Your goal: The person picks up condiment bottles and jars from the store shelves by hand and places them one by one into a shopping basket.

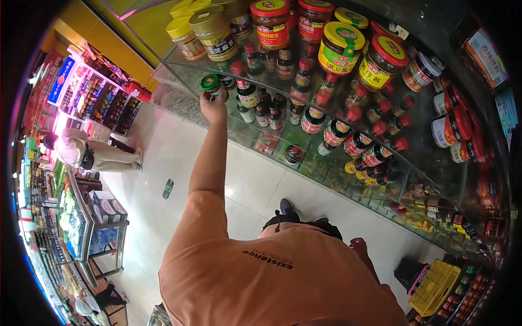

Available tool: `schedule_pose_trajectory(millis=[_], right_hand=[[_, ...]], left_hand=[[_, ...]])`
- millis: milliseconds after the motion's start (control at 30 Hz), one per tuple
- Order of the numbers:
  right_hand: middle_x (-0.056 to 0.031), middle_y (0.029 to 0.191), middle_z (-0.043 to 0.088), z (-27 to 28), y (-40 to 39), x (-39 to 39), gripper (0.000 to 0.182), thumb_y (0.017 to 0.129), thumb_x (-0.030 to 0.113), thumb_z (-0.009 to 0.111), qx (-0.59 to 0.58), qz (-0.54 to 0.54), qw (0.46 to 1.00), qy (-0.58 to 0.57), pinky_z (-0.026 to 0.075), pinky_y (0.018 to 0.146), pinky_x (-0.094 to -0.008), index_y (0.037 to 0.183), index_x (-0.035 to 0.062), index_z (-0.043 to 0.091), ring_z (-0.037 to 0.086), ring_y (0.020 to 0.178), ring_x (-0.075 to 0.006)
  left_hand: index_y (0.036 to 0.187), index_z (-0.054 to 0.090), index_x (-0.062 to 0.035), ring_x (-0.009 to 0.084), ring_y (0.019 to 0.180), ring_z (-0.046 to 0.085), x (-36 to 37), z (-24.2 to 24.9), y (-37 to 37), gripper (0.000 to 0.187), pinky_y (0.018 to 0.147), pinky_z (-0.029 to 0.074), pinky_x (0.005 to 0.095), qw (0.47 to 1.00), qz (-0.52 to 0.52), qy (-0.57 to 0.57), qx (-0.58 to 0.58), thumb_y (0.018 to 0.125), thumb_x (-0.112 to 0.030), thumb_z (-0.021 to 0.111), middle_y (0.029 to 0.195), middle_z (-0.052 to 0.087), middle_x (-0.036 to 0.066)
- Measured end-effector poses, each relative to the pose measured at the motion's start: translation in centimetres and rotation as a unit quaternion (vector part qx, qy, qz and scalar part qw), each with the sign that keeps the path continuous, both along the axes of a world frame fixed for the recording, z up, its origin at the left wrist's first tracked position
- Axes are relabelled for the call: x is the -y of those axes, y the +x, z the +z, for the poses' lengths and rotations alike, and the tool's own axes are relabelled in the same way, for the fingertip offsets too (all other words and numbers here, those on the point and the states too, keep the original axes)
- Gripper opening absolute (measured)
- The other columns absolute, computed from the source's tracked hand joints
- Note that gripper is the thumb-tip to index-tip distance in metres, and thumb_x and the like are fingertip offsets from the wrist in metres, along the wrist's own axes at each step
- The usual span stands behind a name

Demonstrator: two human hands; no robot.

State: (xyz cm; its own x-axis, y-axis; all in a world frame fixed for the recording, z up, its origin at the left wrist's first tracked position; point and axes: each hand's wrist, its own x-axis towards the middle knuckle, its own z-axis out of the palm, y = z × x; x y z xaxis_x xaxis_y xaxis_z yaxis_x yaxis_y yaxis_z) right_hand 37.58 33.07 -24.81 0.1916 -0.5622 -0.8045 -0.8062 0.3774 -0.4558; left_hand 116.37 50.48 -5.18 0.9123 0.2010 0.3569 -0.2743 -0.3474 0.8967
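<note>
My left hand (214, 110) reaches out to the lower glass shelf, its fingers closed around a small glass jar with a green lid (211, 83). Beside that jar stand dark sauce bottles with red caps, one with a pale label (248, 96) being nearest. My right hand (358, 244) hangs low by my side, partly in shadow, fingers curled and nothing showing in them.
On the upper glass shelf sit a sesame paste jar (213, 35), a red-labelled jar (271, 27) and a yellow-labelled jar (341, 49). A yellow basket (434, 287) is at lower right. Across the aisle a person (81, 148) bends near a produce stand (81, 223).
</note>
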Motion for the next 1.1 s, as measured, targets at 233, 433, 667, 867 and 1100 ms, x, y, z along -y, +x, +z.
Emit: schedule_pose_trajectory(millis=[233, 433, 667, 867, 1100], right_hand=[[-0.0111, 0.086, 0.068, -0.8, -2.0, -0.5, 0.027, 0.09, 0.022, 0.063, 0.037, -0.013, 0.999, 0.012, 0.054, 0.054, -0.0338, 0.112, 0.0063, 0.058, 0.067, 0.064, -0.0203], [-0.0102, 0.084, 0.066, -2.1, -7.6, -2.9, 0.024, 0.09, 0.021, 0.064, 0.078, -0.118, 0.989, 0.029, 0.053, 0.051, -0.0334, 0.109, 0.0077, 0.058, 0.066, 0.062, -0.0197], [-0.0105, 0.084, 0.066, -4.4, -18.2, -9.0, 0.021, 0.091, 0.019, 0.064, 0.051, -0.076, 0.996, 0.014, 0.053, 0.048, -0.0342, 0.108, 0.0099, 0.056, 0.065, 0.06, -0.021], [-0.0111, 0.081, 0.065, -7.8, -27.7, -12.6, 0.021, 0.091, 0.021, 0.067, 0.049, -0.135, 0.988, 0.056, 0.054, 0.048, -0.0368, 0.106, 0.0103, 0.056, 0.065, 0.059, -0.0234], [-0.0114, 0.08, 0.065, -8.9, -29.9, -12.1, 0.019, 0.09, 0.021, 0.067, 0.04, -0.193, 0.977, 0.083, 0.054, 0.047, -0.0369, 0.103, 0.0104, 0.059, 0.065, 0.058, -0.0241]], left_hand=[[0.132, 0.05, 0.0029, 0.0319, 0.109, 0.059, -1.4, -2.9, -2.6, 0.076, 0.092, 0.05, 0.0376, 0.995, 0.044, 0.052, 0.075, 0.071, -0.021, 0.089, 0.121, 0.055, 0.019], [0.096, 0.061, -0.0018, 0.0221, 0.07, 0.059, -9.2, -15.0, -18.0, 0.032, 0.069, 0.05, 0.0372, 0.987, -0.056, 0.15, -0.03, 0.087, -0.029, 0.075, 0.076, 0.062, 0.01], [0.117, 0.067, -0.0121, 0.0214, 0.083, 0.067, -29.8, -36.1, -41.9, 0.032, 0.066, 0.054, 0.0385, 0.489, -0.532, 0.195, -0.664, 0.094, -0.032, 0.058, 0.097, 0.069, 0.009], [0.122, 0.065, -0.0096, 0.0306, 0.111, 0.062, -28.1, -31.5, -52.8, 0.047, 0.096, 0.047, 0.0409, 0.445, -0.644, 0.536, -0.316, 0.091, -0.044, 0.061, 0.124, 0.065, 0.014], [0.104, 0.069, -0.0038, 0.0171, 0.071, 0.07, -21.2, -23.5, -49.6, 0.026, 0.062, 0.055, 0.0313, 0.773, -0.384, 0.214, -0.458, 0.091, -0.022, 0.057, 0.088, 0.073, 0.009]])
